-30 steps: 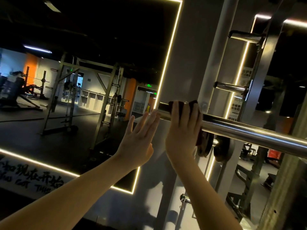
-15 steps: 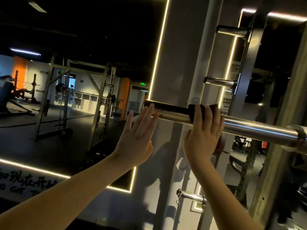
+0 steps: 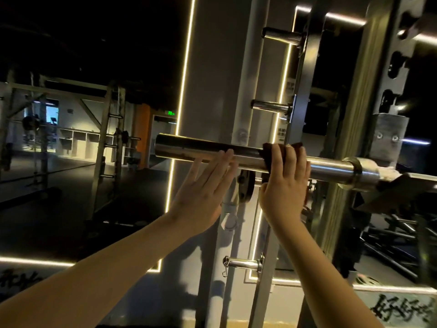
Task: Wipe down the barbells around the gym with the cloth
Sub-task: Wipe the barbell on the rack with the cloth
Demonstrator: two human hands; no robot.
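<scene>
At frame centre, our right hand (image 3: 283, 185) grips the dark cloth (image 3: 267, 153) around the barbell (image 3: 203, 147); our left hand (image 3: 203, 188), fingers straight, steadies it. We should squeeze evenly, sweeping toward the collar (image 3: 354, 169).

We see the rack's upright (image 3: 352, 114) carrying the barbell (image 3: 201, 149), which rests in a hook (image 3: 387, 138) at its right.

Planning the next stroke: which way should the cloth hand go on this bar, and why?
Probably slide the right hand and its cloth rightward along the barbell sleeve to the collar. The cloth wraps the sleeve mid-length, a short bare stretch lies between it and the collar, and the left hand lies flat against the sleeve on the other side.
</scene>
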